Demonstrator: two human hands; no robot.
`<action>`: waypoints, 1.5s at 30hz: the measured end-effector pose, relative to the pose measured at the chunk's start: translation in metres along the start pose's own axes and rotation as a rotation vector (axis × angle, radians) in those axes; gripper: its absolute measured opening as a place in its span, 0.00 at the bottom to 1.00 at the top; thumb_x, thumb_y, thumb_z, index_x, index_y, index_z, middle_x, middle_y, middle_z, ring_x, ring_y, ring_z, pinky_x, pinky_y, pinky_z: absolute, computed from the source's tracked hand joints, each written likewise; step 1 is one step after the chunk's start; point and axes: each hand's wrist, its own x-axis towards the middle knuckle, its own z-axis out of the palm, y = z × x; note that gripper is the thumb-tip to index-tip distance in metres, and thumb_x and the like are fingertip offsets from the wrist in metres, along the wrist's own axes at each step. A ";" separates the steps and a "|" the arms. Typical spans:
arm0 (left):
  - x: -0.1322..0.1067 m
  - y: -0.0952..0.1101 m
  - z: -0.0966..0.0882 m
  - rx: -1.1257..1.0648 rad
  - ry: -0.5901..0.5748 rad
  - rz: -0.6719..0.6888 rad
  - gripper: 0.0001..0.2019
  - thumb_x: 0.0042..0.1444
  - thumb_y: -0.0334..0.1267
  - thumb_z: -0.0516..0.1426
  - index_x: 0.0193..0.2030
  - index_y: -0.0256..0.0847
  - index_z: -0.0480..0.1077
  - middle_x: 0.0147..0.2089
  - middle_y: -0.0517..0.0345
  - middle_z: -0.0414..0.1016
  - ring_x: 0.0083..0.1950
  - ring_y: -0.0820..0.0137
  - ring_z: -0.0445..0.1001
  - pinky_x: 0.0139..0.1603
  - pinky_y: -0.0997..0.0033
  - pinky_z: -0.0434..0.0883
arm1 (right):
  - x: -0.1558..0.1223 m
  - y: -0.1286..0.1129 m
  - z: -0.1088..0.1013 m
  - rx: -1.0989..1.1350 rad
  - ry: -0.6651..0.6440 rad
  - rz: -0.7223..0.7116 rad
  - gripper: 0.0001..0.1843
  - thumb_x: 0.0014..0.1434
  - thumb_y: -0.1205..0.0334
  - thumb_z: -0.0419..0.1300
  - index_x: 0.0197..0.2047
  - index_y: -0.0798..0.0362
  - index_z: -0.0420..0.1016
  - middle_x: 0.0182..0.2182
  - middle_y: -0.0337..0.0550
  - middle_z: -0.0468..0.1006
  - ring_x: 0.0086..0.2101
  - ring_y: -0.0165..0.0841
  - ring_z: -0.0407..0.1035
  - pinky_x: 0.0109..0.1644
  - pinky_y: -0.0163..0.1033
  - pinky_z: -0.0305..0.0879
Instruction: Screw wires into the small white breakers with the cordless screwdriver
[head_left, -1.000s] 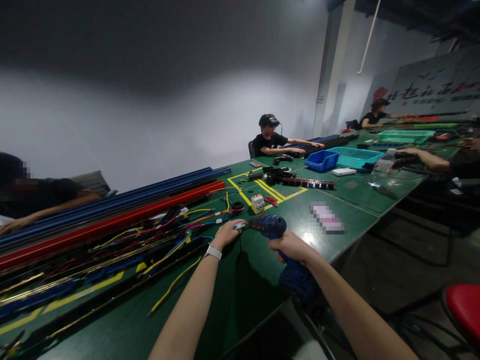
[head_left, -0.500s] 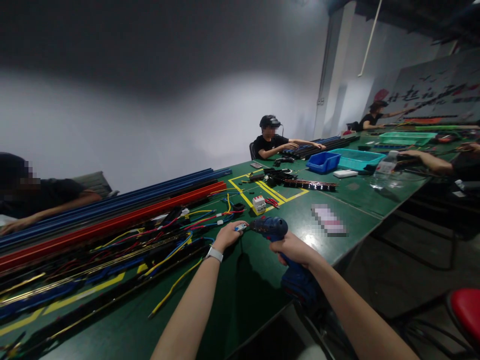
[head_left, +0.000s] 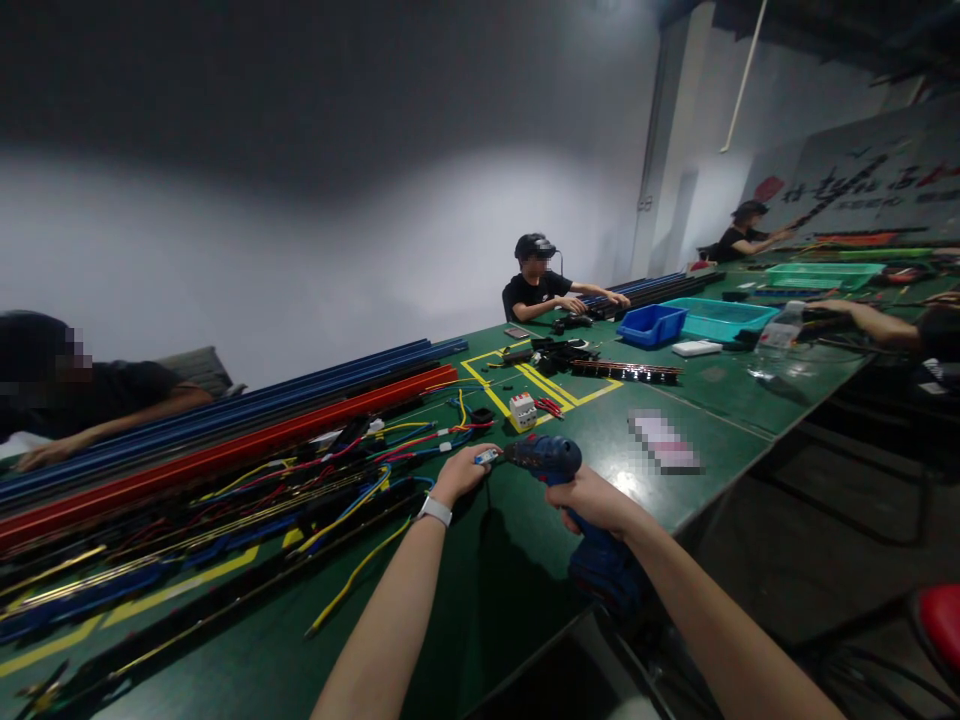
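Note:
My right hand [head_left: 592, 497] is wrapped round the grip of a blue cordless drill [head_left: 553, 456], whose nose points left. Pinched in the fingers of my left hand [head_left: 459, 476] is a small white and blue part [head_left: 487, 456], too small to name exactly. The drill's tip is right at this part; whether they touch, I cannot tell. Just beyond both hands stands a white circuit breaker [head_left: 523, 410], beside a bunch of short red wires [head_left: 551, 407]. Coloured cables [head_left: 442, 432] lie to the left of my left hand.
Long red rails [head_left: 300, 426] and blue rails [head_left: 360, 368] run along the green table's left side. A blue bin [head_left: 651, 326], a turquoise basket [head_left: 720, 318] and a plastic bottle [head_left: 781, 328] stand farther back. A blurred flat item [head_left: 664, 440] lies on the right. Co-workers sit around.
The view has shifted slightly, while both my hands keep the drill and the small part together. A co-worker across the table has moved their hands, and a long strip farther back is angled differently.

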 end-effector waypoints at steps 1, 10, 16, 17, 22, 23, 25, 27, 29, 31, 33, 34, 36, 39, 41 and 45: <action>0.000 0.000 0.000 -0.001 -0.001 0.003 0.22 0.52 0.33 0.57 0.55 0.52 0.73 0.54 0.61 0.76 0.55 0.65 0.72 0.57 0.68 0.66 | 0.000 0.000 0.000 0.002 -0.011 -0.002 0.09 0.45 0.70 0.56 0.33 0.53 0.64 0.13 0.28 0.61 0.14 0.26 0.60 0.18 0.30 0.51; -0.002 0.003 -0.002 0.001 -0.009 -0.001 0.21 0.54 0.35 0.57 0.55 0.53 0.73 0.54 0.62 0.76 0.55 0.65 0.72 0.58 0.68 0.65 | 0.003 0.005 -0.001 -0.008 -0.020 0.001 0.07 0.46 0.69 0.56 0.30 0.53 0.62 0.12 0.29 0.61 0.13 0.26 0.59 0.18 0.30 0.50; -0.002 0.002 -0.002 0.021 -0.006 -0.025 0.21 0.54 0.36 0.57 0.55 0.53 0.73 0.54 0.62 0.76 0.55 0.63 0.72 0.58 0.67 0.65 | 0.003 0.003 -0.001 0.015 -0.028 0.000 0.07 0.45 0.69 0.56 0.31 0.53 0.63 0.13 0.30 0.64 0.14 0.26 0.61 0.18 0.31 0.51; -0.002 0.002 -0.002 0.022 -0.005 -0.027 0.21 0.54 0.36 0.57 0.55 0.53 0.73 0.54 0.62 0.76 0.55 0.63 0.72 0.58 0.67 0.65 | 0.002 0.003 -0.001 0.015 -0.026 0.005 0.07 0.45 0.69 0.56 0.32 0.53 0.63 0.13 0.30 0.64 0.14 0.27 0.61 0.18 0.31 0.52; 0.000 0.000 -0.001 0.014 -0.010 -0.019 0.22 0.54 0.36 0.57 0.56 0.54 0.72 0.55 0.63 0.75 0.56 0.64 0.71 0.59 0.67 0.65 | 0.001 0.002 -0.001 -0.005 -0.023 0.014 0.05 0.46 0.69 0.56 0.30 0.53 0.63 0.12 0.30 0.62 0.14 0.26 0.60 0.18 0.30 0.52; 0.000 -0.001 0.000 0.016 -0.012 -0.010 0.22 0.54 0.35 0.57 0.56 0.54 0.72 0.56 0.63 0.75 0.56 0.64 0.71 0.59 0.67 0.64 | 0.001 0.002 -0.001 -0.012 -0.016 0.014 0.05 0.46 0.69 0.56 0.30 0.53 0.63 0.12 0.30 0.62 0.14 0.26 0.59 0.18 0.30 0.52; 0.001 -0.003 0.000 0.018 -0.012 0.010 0.22 0.54 0.35 0.56 0.57 0.54 0.71 0.57 0.63 0.74 0.57 0.65 0.71 0.60 0.67 0.64 | 0.001 0.002 -0.001 -0.023 0.001 0.025 0.06 0.47 0.69 0.56 0.30 0.53 0.63 0.11 0.30 0.61 0.14 0.26 0.58 0.17 0.30 0.51; 0.001 -0.004 0.000 0.012 -0.015 0.021 0.23 0.54 0.34 0.56 0.57 0.54 0.71 0.57 0.63 0.74 0.57 0.65 0.70 0.60 0.67 0.64 | 0.001 0.002 0.000 -0.023 0.007 0.034 0.06 0.47 0.69 0.56 0.31 0.53 0.62 0.11 0.29 0.61 0.14 0.26 0.58 0.17 0.30 0.50; 0.000 -0.003 0.000 0.001 -0.021 0.010 0.23 0.54 0.34 0.56 0.57 0.52 0.72 0.57 0.62 0.74 0.57 0.64 0.71 0.59 0.67 0.64 | 0.000 0.002 0.000 -0.013 -0.004 0.032 0.07 0.47 0.69 0.55 0.32 0.53 0.63 0.11 0.29 0.61 0.14 0.26 0.59 0.17 0.29 0.50; -0.001 -0.001 -0.001 -0.005 -0.021 -0.003 0.22 0.54 0.34 0.56 0.56 0.52 0.72 0.56 0.62 0.75 0.56 0.64 0.71 0.59 0.67 0.65 | 0.000 0.002 -0.001 -0.004 -0.012 0.025 0.08 0.47 0.70 0.55 0.33 0.53 0.63 0.12 0.29 0.61 0.14 0.26 0.59 0.17 0.29 0.52; -0.002 0.000 -0.002 -0.005 -0.013 -0.010 0.22 0.54 0.35 0.56 0.56 0.52 0.72 0.56 0.62 0.75 0.56 0.64 0.71 0.58 0.68 0.65 | 0.000 0.002 -0.001 -0.001 -0.009 0.018 0.08 0.47 0.70 0.56 0.33 0.53 0.63 0.12 0.29 0.61 0.14 0.26 0.59 0.17 0.30 0.52; -0.002 0.001 -0.002 -0.003 -0.010 -0.012 0.22 0.54 0.35 0.56 0.56 0.52 0.72 0.56 0.62 0.75 0.56 0.64 0.71 0.58 0.67 0.65 | 0.000 0.002 -0.001 0.001 -0.006 0.014 0.08 0.47 0.69 0.56 0.33 0.53 0.63 0.13 0.29 0.61 0.14 0.26 0.59 0.17 0.30 0.52; -0.003 0.003 -0.003 0.001 -0.009 -0.014 0.22 0.54 0.35 0.56 0.56 0.51 0.72 0.55 0.61 0.76 0.56 0.63 0.72 0.58 0.67 0.66 | 0.001 0.003 -0.001 0.003 -0.004 0.006 0.08 0.47 0.69 0.56 0.33 0.53 0.64 0.13 0.29 0.61 0.14 0.26 0.59 0.17 0.30 0.52; -0.003 0.003 -0.003 0.002 -0.017 -0.016 0.21 0.54 0.36 0.57 0.55 0.52 0.73 0.54 0.61 0.76 0.55 0.64 0.72 0.57 0.68 0.66 | 0.002 0.005 -0.001 0.002 -0.011 -0.011 0.08 0.46 0.69 0.56 0.32 0.53 0.64 0.14 0.29 0.62 0.14 0.26 0.59 0.17 0.30 0.53; -0.003 0.003 -0.003 -0.002 -0.020 -0.020 0.21 0.53 0.36 0.57 0.55 0.53 0.73 0.54 0.62 0.76 0.55 0.64 0.72 0.57 0.68 0.66 | 0.003 0.006 -0.001 -0.007 -0.009 -0.011 0.07 0.46 0.69 0.56 0.32 0.53 0.64 0.13 0.29 0.62 0.14 0.26 0.60 0.17 0.30 0.52; -0.002 0.002 -0.002 -0.005 -0.015 -0.016 0.22 0.53 0.36 0.57 0.56 0.53 0.72 0.54 0.62 0.76 0.56 0.64 0.72 0.58 0.68 0.65 | 0.001 0.004 0.000 -0.005 0.016 0.000 0.07 0.46 0.68 0.56 0.31 0.53 0.64 0.13 0.29 0.61 0.14 0.26 0.60 0.17 0.30 0.52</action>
